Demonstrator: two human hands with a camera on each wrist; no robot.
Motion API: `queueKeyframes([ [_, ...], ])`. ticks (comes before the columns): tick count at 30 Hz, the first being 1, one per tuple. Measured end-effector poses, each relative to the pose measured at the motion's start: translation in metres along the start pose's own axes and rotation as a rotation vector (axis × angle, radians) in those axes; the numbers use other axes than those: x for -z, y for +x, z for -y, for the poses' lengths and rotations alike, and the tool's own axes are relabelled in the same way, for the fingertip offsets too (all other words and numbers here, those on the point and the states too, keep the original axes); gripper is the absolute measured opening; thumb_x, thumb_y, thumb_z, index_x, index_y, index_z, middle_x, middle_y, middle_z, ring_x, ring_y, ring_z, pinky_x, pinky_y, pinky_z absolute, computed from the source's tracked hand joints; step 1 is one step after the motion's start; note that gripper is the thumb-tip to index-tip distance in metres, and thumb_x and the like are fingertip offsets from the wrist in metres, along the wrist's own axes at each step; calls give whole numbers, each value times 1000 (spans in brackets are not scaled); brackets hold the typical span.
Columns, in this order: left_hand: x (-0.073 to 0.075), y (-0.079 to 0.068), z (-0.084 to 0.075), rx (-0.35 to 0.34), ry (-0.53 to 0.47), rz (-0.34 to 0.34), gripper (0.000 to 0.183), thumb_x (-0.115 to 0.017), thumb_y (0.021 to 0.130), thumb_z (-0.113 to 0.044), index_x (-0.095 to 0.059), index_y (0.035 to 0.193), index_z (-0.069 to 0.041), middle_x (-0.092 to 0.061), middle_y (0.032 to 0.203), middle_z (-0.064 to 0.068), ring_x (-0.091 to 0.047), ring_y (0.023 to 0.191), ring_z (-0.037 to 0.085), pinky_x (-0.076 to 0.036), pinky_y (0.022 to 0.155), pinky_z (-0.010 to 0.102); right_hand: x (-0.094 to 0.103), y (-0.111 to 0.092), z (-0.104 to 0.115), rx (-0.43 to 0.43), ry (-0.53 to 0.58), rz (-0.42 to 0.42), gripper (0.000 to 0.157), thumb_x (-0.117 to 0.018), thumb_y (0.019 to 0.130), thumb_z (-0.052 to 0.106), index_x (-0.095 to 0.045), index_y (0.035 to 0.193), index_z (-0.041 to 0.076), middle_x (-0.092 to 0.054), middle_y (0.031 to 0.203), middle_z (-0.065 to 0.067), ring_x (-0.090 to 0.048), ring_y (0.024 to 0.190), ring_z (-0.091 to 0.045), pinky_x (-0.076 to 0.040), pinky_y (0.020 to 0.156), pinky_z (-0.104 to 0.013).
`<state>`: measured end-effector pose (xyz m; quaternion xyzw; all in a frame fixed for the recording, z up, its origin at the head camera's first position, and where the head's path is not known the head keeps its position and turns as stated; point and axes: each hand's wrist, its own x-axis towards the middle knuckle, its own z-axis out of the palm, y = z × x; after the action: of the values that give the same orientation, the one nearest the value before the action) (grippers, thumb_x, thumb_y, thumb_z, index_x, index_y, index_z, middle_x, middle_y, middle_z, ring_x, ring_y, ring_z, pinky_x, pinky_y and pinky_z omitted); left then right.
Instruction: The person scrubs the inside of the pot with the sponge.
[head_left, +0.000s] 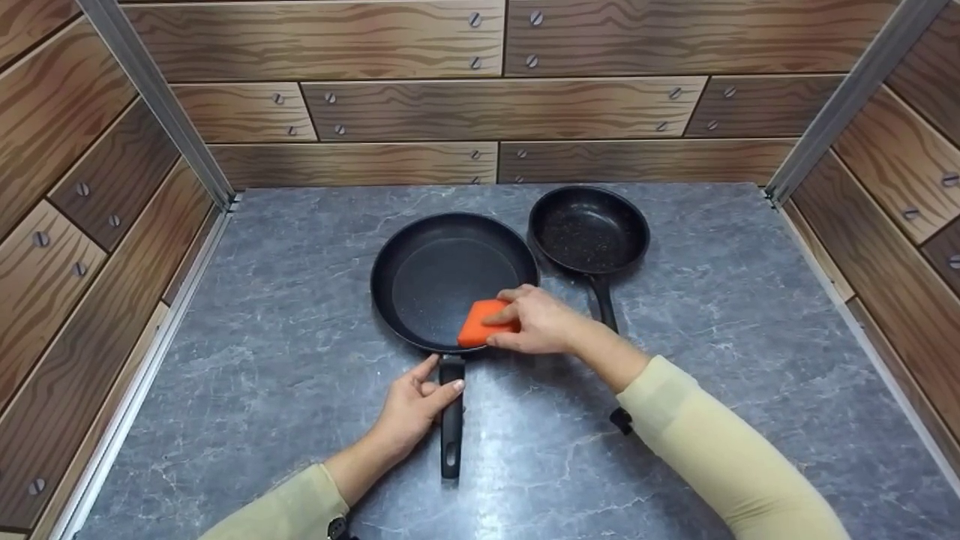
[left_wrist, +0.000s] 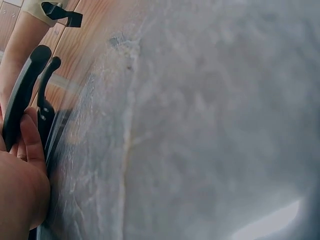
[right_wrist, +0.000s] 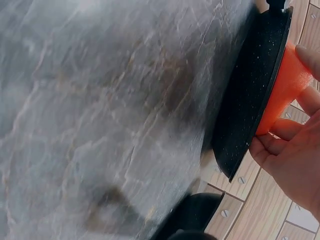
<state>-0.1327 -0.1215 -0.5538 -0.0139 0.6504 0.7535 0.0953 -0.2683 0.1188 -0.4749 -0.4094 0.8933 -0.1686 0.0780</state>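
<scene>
"What are you seeing nearest the person?"

"I'm watching the left hand [head_left: 411,409] gripping the straight black handle [head_left: 451,427], its thumb lying on top."

"And just past that?"

"The right hand [head_left: 536,322] is pinching a block-shaped orange sponge [head_left: 484,324] between thumb and fingers. The sponge is sitting inside the large round black frying pan [head_left: 446,274], against its near right edge."

"Where's that pan?"

"It's resting on the grey marble-patterned tabletop [head_left: 262,315], its handle pointing toward the person. Farther off, to the right, I'm seeing a smaller round black speckled pan [head_left: 589,229] lying just beside it. Behind everything, a brown wood-patterned wall [head_left: 495,109] is standing."
</scene>
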Motion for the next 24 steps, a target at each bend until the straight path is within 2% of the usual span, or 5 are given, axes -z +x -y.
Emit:
queueKeyframes([
  [4,0,-1,0,-7,8,3,89,-76,99,-11,-18,161,16,-74,74,7,-67,61,9,-56,62,22,-2,0,4,5,21,12,43,-69,100,46,-77,134,20,-56,149,-28,-54,134,-45,-44,112,-59],
  [13,1,0,3,-23,22,12,89,-75,99,-13,-17,161,17,-66,65,-3,-58,56,5,-49,57,19,-9,2,11,-2,90,4,44,-68,102,47,-75,137,20,-54,151,-29,-52,139,-45,-42,115,-60],
  [24,0,0,1,-19,15,10,88,-75,100,-12,-18,161,15,-71,70,1,-64,60,7,-52,61,20,-16,7,18,50,94,-34,45,-67,103,46,-75,136,17,-58,146,-32,-57,134,-47,-45,113,-57],
])
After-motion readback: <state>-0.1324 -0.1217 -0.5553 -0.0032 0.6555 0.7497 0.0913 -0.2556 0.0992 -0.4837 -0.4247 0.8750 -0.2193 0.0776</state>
